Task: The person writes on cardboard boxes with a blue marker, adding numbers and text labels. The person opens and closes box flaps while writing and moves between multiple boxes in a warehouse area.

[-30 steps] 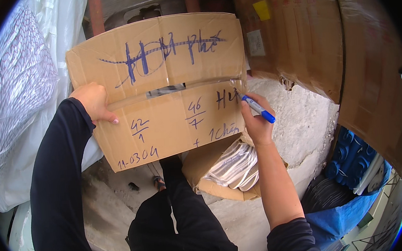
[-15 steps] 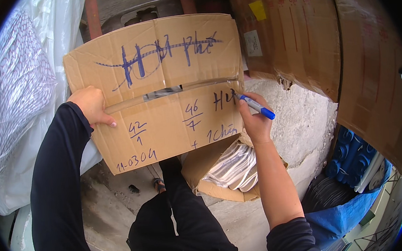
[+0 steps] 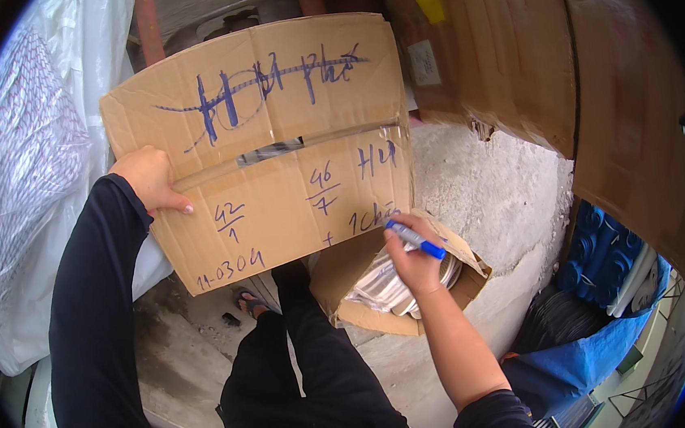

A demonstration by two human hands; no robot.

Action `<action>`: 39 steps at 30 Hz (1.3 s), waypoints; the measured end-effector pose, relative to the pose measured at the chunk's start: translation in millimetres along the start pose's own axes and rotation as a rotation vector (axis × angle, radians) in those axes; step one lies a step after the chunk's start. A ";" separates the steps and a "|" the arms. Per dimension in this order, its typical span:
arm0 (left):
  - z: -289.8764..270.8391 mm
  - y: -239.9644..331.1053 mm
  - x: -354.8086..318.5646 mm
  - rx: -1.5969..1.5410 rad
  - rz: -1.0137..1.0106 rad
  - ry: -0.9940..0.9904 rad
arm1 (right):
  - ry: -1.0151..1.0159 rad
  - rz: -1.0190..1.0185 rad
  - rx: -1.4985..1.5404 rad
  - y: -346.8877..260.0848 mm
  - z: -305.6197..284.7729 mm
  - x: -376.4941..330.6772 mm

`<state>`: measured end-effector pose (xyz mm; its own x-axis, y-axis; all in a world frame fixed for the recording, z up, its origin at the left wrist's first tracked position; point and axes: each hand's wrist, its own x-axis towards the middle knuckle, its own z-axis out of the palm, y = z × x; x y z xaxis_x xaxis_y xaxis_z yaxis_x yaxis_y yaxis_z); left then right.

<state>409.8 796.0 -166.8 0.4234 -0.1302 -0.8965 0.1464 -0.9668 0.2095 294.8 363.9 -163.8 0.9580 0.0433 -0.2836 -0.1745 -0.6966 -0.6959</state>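
A brown cardboard box (image 3: 277, 207) stands in front of me, its side covered in dark blue handwriting. A partly taped seam with a small gap crosses it. My left hand (image 3: 148, 182) grips the box's left edge, thumb on the written face and the other fingers out of sight behind. My right hand (image 3: 416, 269) is closed around a marker pen (image 3: 418, 241) with a white barrel and blue end. The pen's tip is by the box's lower right edge; I cannot tell whether it touches the cardboard.
Below the box sits an open carton (image 3: 376, 319) of plastic-wrapped pale items. Tall cardboard boxes (image 3: 491, 54) stand at the right. A blue sack (image 3: 568, 373) holds black and blue goods. White plastic-wrapped bundles (image 3: 24, 160) line the left. Rough concrete (image 3: 504, 200) shows beside the box.
My right hand has moved the marker down from the upper right writing to the lower right edge. More writing shows at the upper right. The left hand keeps its grip.
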 end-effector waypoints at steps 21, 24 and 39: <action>32.1 -15.1 -5.8 0.010 0.091 0.291 | -0.187 0.330 0.409 -71.0 148.8 -245.2; 56.0 -24.0 -11.1 0.149 0.208 0.585 | -0.137 0.463 0.317 -60.7 142.3 -281.9; 399.8 -5.6 -174.7 -0.431 0.387 0.334 | -0.151 0.386 0.564 -108.8 182.9 -371.9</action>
<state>-22.4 736.3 -167.4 0.7612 -0.3082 -0.5707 0.2427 -0.6806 0.6913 -84.1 554.5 -103.4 0.7685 -0.0053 -0.6398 -0.6269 -0.2062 -0.7513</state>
